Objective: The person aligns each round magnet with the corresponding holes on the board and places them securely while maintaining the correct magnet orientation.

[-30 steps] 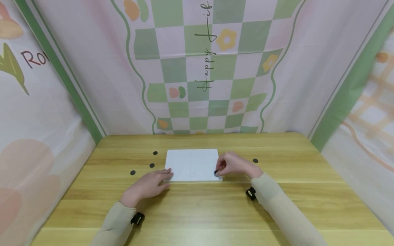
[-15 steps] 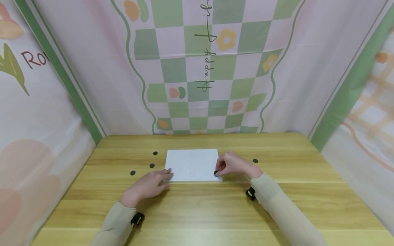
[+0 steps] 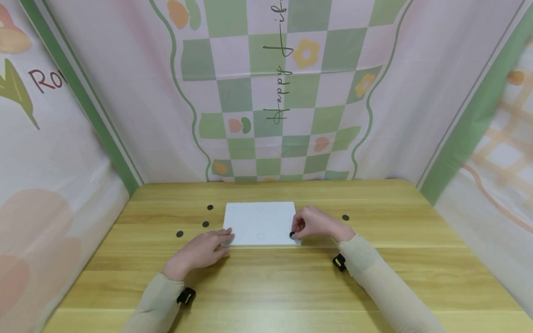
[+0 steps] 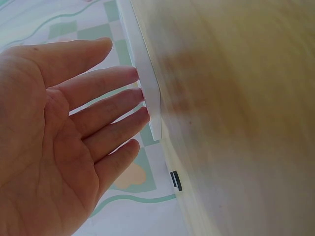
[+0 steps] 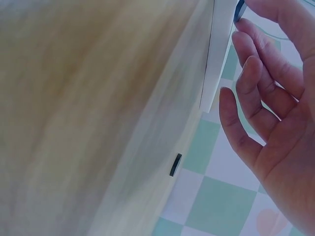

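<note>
A thin white rectangular board (image 3: 258, 222) with faint circle outlines lies flat on the table. At its near right corner my right hand (image 3: 315, 222) pinches a small black disc (image 3: 292, 235) between thumb and forefinger. In the right wrist view this disc (image 5: 239, 10) stands tilted on edge, right at the board's surface, while the other fingers curl loosely off to the side. My left hand (image 3: 203, 249) has its fingertips resting on the board's near left corner. The left wrist view shows those fingers (image 4: 106, 110) straight and spread, with nothing in the palm.
On the wooden table (image 3: 266, 286), several flat black discs lie around the board: one back left (image 3: 210, 207), one nearer disc (image 3: 206, 224), a leftmost disc (image 3: 180, 234), and a disc (image 3: 345, 217) beyond my right wrist. A patterned curtain (image 3: 266, 92) hangs behind the table.
The disc in my right fingertips has dipped very slightly toward the near edge of the board. Both hands otherwise keep their places.
</note>
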Demonstrator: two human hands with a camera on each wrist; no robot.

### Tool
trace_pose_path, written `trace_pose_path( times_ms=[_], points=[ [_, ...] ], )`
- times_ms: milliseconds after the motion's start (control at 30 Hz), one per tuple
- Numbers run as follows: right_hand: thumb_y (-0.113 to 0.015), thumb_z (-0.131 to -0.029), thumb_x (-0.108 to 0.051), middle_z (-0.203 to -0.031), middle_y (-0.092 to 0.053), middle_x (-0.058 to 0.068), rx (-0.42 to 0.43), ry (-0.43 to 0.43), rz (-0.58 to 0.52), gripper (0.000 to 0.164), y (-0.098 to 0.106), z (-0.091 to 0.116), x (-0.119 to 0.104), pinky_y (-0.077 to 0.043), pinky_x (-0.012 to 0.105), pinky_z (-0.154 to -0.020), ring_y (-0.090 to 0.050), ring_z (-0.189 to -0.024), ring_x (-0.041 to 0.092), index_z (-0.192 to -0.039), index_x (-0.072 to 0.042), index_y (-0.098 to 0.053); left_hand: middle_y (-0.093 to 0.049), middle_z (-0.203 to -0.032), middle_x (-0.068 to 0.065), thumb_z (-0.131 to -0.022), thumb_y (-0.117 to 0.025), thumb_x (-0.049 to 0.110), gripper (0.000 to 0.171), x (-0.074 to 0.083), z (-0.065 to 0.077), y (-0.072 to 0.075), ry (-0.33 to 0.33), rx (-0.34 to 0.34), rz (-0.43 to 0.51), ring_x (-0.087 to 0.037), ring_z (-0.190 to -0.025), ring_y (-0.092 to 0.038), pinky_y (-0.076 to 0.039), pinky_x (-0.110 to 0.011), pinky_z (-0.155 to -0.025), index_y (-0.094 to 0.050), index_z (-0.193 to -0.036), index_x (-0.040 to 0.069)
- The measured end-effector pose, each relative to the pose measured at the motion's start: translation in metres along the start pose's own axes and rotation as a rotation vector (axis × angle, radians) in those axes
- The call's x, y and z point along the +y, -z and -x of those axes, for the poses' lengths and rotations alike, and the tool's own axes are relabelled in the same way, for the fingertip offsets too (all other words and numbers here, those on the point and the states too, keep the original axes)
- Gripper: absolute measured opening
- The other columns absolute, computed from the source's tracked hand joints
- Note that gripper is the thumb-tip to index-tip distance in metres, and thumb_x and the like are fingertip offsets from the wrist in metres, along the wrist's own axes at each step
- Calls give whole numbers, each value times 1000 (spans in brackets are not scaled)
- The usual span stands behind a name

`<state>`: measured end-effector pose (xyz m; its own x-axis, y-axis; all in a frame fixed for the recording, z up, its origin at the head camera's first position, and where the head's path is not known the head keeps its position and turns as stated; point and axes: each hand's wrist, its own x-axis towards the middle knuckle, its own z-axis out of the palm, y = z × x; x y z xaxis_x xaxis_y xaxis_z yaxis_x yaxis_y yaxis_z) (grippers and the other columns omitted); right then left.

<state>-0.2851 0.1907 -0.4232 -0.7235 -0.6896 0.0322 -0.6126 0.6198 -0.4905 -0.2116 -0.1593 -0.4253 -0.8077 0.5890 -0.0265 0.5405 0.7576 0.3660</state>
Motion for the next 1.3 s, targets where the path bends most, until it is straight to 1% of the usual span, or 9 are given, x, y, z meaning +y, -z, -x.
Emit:
trace_pose_path(
  times_ms=[133, 433, 1133, 1300],
  points=[
    [-79, -77, -18, -74, -64, -8, 0, -10, 8, 10, 1, 1, -3, -50, 18, -59, -54, -63, 1, -76, -16, -69, -40, -149, -11, -97, -53, 25, 44, 0, 0, 0, 6, -4, -3, -31, -136, -39, -34, -49, -111, -50, -137, 7],
    [-79, -76, -16, -74, -64, -5, 0, -2, 23, 10, 1, 1, -7, -49, 18, -59, -52, -63, 2, -76, -14, -69, -39, -149, -10, -97, -53, 26, 44, 0, 0, 0, 14, -4, -3, -31, -136, -39, -34, -49, -111, -49, -137, 8],
    [-79, -77, -18, -73, -63, -8, 0, 5, 25, 11, -1, 1, -5, -49, 18, -59, -53, -62, 1, -75, -18, -68, -41, -148, -10, -97, -54, 26, 44, 2, 0, 0, 11, 4, -12, -31, -135, -41, -35, -49, -109, -50, -137, 8],
    [-79, -76, -20, -73, -62, -10, 1, 2, 38, 11, -2, 1, -4, -49, 18, -58, -53, -61, 1, -76, -19, -68, -42, -147, -12, -97, -54, 26, 44, 2, 0, 0, -2, 5, -20, -32, -134, -41, -36, -50, -109, -50, -136, 7]
  ],
)
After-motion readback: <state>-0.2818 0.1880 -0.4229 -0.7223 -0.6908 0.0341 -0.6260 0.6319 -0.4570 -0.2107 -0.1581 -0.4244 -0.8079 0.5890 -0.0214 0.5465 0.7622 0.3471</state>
